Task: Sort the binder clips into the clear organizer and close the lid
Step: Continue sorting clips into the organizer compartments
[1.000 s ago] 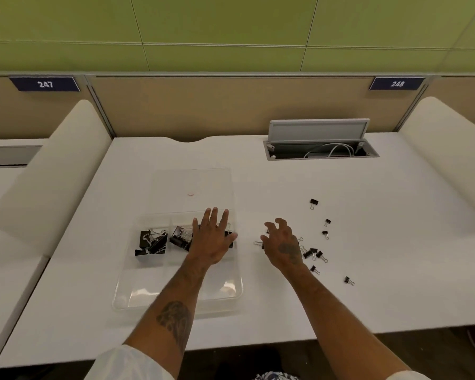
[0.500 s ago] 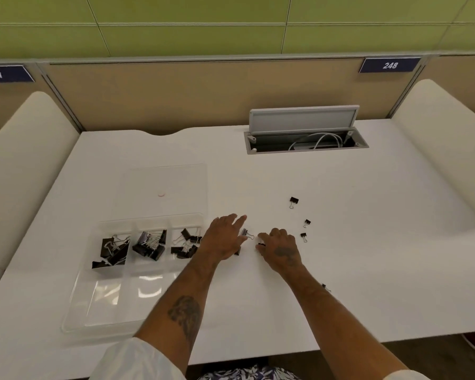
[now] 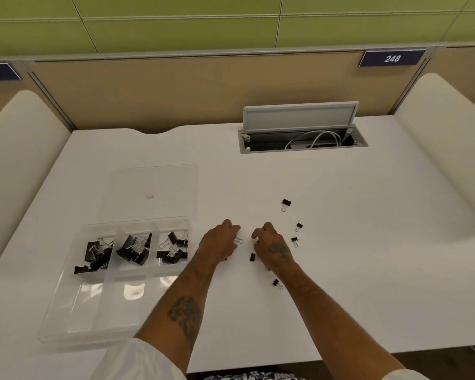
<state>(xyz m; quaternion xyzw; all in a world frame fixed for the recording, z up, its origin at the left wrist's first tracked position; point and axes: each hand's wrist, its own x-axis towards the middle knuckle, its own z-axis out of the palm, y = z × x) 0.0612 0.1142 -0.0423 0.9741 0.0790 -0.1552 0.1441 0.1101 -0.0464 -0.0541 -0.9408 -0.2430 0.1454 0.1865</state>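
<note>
Together, left hand (image 3: pixel 219 243) pinching binder clip (image 3: pixel 239 239), right hand (image 3: pixel 272 246) curled over loose clips (image 3: pixel 252 257), grip unclear.

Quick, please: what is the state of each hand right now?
Left hand: curled, pinching a small binder clip.
Right hand: curled over loose clips; a grasp cannot be told.

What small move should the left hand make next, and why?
Likely carry the small black binder clip that the left hand pinches over to the rightmost filled compartment of the clear plastic organizer, which already holds similar small clips; its lid lies open.
</note>
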